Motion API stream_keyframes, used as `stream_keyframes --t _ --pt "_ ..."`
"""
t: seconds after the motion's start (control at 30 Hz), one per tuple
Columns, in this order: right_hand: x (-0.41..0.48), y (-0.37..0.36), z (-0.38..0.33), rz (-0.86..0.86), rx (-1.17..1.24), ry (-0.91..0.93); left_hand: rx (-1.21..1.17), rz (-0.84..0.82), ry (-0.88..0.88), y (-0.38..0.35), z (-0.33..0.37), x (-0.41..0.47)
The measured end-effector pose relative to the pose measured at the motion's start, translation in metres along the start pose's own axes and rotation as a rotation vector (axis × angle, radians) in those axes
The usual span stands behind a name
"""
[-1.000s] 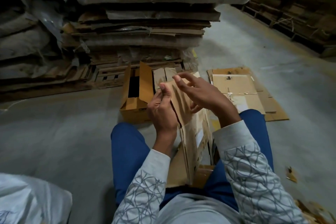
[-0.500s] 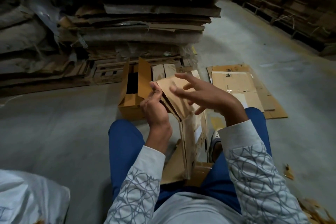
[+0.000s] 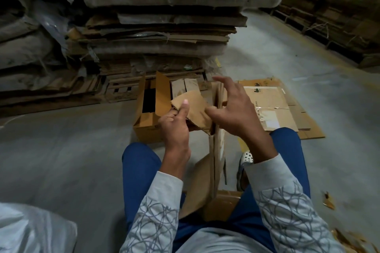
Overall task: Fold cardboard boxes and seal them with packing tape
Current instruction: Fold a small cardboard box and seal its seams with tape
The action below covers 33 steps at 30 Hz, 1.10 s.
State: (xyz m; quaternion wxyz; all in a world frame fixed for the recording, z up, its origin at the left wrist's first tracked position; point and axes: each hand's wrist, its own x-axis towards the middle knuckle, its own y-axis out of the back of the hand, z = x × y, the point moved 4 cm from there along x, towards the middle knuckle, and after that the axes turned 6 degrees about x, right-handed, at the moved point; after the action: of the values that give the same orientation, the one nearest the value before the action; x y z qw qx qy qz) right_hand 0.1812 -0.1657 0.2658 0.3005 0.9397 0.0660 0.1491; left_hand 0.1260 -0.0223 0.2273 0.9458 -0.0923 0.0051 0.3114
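A flattened brown cardboard box (image 3: 216, 154) stands on edge between my knees. Its top flap (image 3: 195, 107) is bent over to the left. My left hand (image 3: 174, 127) pinches that flap, thumb on top and fingers curled underneath. My right hand (image 3: 236, 109) is on the box's upper right edge, fingers spread and bent over the panel's top; its grip is partly hidden. No packing tape shows in view.
An open yellow-brown box (image 3: 148, 117) stands on the floor just beyond my left hand. Flattened cartons (image 3: 275, 107) lie on the floor to the right. A tall stack of bundled cardboard (image 3: 164, 33) rises ahead. A white sack (image 3: 30, 230) sits at lower left.
The top flap has been folded further down and to the left by my left hand. My right hand shifted right onto the box's upper edge, fingers spreading.
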Motion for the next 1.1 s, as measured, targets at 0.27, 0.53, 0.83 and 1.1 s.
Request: stream_keyframes --t 0.27,0.53,0.83,1.1 --pt "-0.005 -0.004 0.039 -0.182 0.494 -0.530 0.047 0.017 -0.055 0.000 -0.002 0.010" --pt "0.004 -0.009 0.061 -0.041 0.837 -0.496 0.060 0.010 -0.099 -0.010 -0.003 0.018" --pt "0.062 -0.072 0.149 0.063 0.597 -0.457 0.140 -0.126 0.320 -0.020 -0.074 0.119" --pt "0.157 -0.130 0.267 0.048 0.339 -0.424 0.307 -0.334 0.761 -0.078 -0.197 0.247"
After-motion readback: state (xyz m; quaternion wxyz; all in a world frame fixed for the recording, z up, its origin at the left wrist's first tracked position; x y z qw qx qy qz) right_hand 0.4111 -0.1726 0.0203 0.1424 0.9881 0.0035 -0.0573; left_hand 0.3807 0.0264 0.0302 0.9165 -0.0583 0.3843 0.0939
